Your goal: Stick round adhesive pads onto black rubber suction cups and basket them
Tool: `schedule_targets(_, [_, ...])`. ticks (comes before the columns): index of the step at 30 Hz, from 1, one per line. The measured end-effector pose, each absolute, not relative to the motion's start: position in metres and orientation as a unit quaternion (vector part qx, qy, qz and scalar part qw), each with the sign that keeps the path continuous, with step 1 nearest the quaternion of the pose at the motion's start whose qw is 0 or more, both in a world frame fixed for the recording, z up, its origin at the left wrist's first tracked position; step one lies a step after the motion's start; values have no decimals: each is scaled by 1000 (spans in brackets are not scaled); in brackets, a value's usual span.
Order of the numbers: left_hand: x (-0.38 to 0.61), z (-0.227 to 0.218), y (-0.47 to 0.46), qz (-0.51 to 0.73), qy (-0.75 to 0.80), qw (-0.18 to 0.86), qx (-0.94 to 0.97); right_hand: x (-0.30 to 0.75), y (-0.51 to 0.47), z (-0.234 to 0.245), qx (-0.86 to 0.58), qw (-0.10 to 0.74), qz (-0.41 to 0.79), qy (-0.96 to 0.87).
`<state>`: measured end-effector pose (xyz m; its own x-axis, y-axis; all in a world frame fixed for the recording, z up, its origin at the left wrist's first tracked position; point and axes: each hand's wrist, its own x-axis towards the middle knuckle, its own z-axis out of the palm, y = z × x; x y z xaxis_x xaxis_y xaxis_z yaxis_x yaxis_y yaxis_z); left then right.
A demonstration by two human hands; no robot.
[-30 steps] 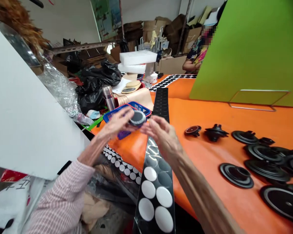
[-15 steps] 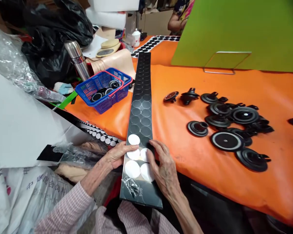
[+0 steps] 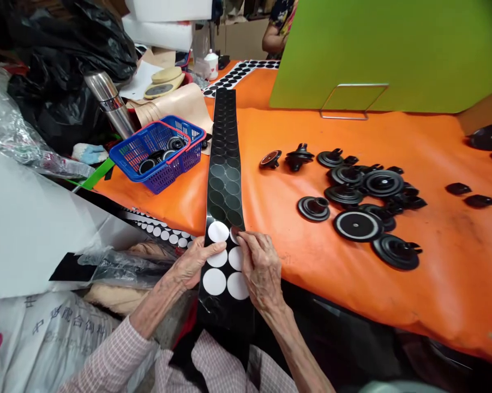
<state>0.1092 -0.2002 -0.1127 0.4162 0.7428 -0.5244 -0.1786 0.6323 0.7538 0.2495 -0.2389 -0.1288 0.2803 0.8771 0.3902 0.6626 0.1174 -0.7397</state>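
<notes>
Between the black strip (image 3: 223,180) and the black rubber fittings (image 3: 358,225), a lane of orange table cover (image 3: 270,218) lets the right hand (image 3: 262,267) pass up and outward. To the left, the blue plastic basket (image 3: 125,155) stands close beside the strip, and the white board (image 3: 33,229) and crumpled plastic (image 3: 123,265) crowd the left hand (image 3: 192,263) — below the table edge, the view looks too dark to judge.

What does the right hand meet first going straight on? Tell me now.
The white disc on the black strip, at the right hand's fingertips; they seem to touch it, though depth is unclear.
</notes>
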Motion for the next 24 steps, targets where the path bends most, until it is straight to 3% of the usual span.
schedule_targets(3, [99,-101,-200,250,513,720,394,262,-241,-124,-675,492,89,-543])
schedule_targets(7, [90,-75,-199,306,648,446,536,265,-255,-112,-662,509,102,-541])
schedule_targets(8, [92,-69,-198,302,637,446,552,261,-259,-109,-650,512,115,-549])
schedule_targets(12, [119,-52,-191,205,489,663,528,252,-269,-99,-604,538,220,-546])
schedule_targets(14, [140,-48,-185,195,454,696,521,259,-270,-97,-600,580,296,-464])
schedule_targets(17, [175,-45,-172,130,419,654,616,282,-270,-99,-610,638,362,-299])
schedule_targets(21, [236,-53,-146,165,411,444,779,315,-273,-103,-629,687,301,-205])
schedule_targets(24, [283,-70,-129,193,365,435,800,332,-283,-103,-637,676,299,-220])
